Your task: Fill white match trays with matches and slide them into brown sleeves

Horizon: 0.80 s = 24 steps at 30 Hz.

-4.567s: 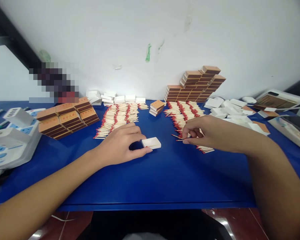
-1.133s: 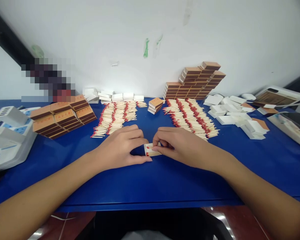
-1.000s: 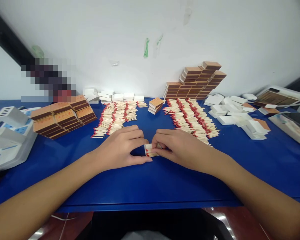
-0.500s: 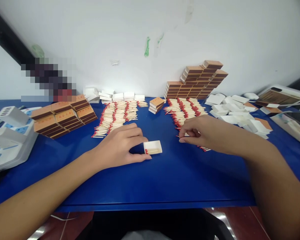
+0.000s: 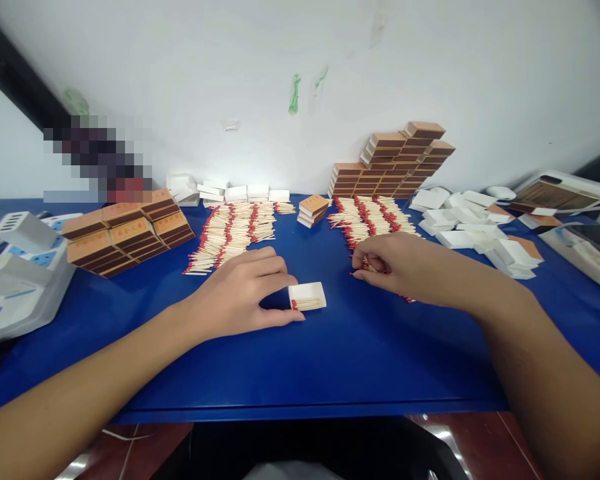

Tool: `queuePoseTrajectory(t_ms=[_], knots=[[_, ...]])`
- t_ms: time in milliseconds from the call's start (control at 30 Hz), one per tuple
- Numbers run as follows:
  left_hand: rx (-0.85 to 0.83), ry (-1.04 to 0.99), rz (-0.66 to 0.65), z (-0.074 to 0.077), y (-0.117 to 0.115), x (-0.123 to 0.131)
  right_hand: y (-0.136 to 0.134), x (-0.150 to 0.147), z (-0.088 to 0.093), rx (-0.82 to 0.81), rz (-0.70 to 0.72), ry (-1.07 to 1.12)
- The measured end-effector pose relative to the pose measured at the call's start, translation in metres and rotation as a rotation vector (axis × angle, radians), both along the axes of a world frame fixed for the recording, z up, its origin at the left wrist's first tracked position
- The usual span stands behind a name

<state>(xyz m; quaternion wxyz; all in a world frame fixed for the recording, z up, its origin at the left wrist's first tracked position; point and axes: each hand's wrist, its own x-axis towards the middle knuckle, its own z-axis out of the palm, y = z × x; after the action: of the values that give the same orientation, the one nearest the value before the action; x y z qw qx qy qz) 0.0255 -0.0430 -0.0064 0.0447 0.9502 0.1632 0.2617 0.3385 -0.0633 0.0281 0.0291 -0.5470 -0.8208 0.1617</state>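
Observation:
My left hand grips a small white matchbox tray by its left end, thumb and index finger on either side. Several red-headed matches lie along the tray's near side. Over the near part of the right pile of matches, my right hand is closed in a pinch. Red match heads show at its fingertips; how many matches it holds is hidden. Another pile of matches spreads behind my left hand.
Brown matchboxes stand in a stepped stack by the wall and a block at left. A short stack of matchboxes sits between the piles. White trays lie at right, a power strip at far left. The table is blue.
My right hand has shifted slightly left, with red match heads now showing at its fingertips. My left hand and the tray have barely moved.

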Motion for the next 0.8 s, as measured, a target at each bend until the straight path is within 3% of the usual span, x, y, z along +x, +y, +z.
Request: queuePoseTrajectory(t_ms=[333,567,800], knots=[[-0.005,0.009,0.009,0.001,-0.002,0.001,0.001,-0.014,-0.008,0.026,0.076,0.047],[0.012,0.018,-0.008,0.001,-0.002,0.003,-0.019,-0.05,0.001,0.027,0.138,0.356],[-0.016,0.036,0.002,-0.001,-0.002,0.003,-0.025,-0.069,-0.014,0.124,0.233,0.276]])
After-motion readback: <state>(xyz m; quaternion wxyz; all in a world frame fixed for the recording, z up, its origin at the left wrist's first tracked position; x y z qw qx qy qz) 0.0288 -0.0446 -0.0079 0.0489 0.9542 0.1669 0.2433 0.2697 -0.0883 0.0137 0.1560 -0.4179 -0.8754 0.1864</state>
